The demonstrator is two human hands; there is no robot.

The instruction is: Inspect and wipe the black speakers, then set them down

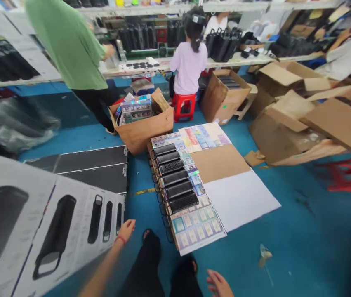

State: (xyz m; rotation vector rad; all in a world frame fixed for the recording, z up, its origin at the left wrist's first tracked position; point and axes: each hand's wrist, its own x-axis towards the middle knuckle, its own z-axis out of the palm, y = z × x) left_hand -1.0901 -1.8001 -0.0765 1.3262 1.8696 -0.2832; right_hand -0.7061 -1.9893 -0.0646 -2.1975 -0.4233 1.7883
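My open left hand [126, 231] grasps nothing, just beside a flat white printed cardboard speaker box [51, 231] on my left, which looks light and stiff, best taken by its edges. My open right hand [218, 284] hangs empty above the blue floor [286, 231].

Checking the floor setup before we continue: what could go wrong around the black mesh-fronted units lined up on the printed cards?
Two likely risks. The dark sandaled feet stand right by the lower edge of the colourful printed card sheets, so a misstep could shift the row of black mesh-fronted units. The large white carton printed with a black speaker sits beside the left hand; if knocked, it might slide toward that row.
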